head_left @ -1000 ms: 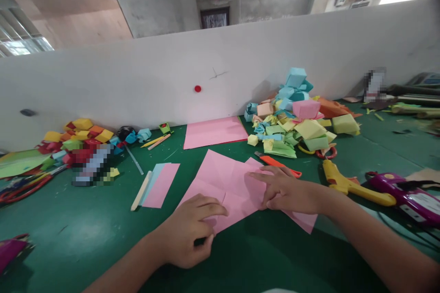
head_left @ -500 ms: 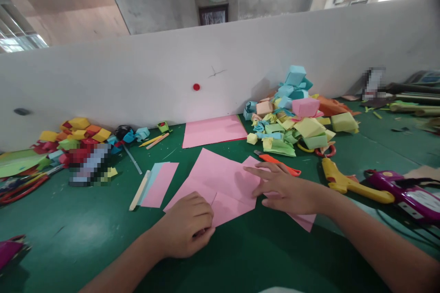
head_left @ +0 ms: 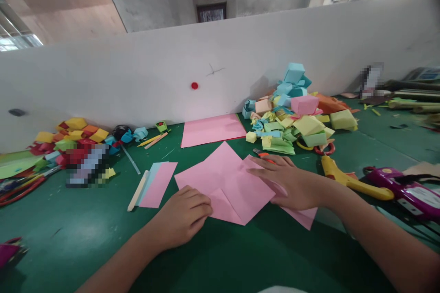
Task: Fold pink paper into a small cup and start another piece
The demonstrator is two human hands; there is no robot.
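Note:
A creased pink paper square (head_left: 228, 181) lies on the green table (head_left: 85, 233) in front of me. My left hand (head_left: 182, 217) rests curled on its near left edge, fingers closed and pressing the paper down. My right hand (head_left: 288, 181) lies flat on the sheet's right side with fingers stretched out to the left. A second pink sheet (head_left: 302, 215) sticks out from under my right wrist. An orange box cutter (head_left: 258, 152) is partly hidden behind my right hand.
A pink paper stack (head_left: 211, 129) lies by the white divider wall. Folded paper pieces are heaped at right (head_left: 295, 116) and left (head_left: 75, 139). A yellow glue gun (head_left: 347, 178) and a purple one (head_left: 405, 190) lie at right. Paper strips and a wooden stick (head_left: 153, 185) lie at left.
The pink square has been turned on the table, its far corner swinging right. My left hand slid up along its near edge; my right hand moved further onto the sheet.

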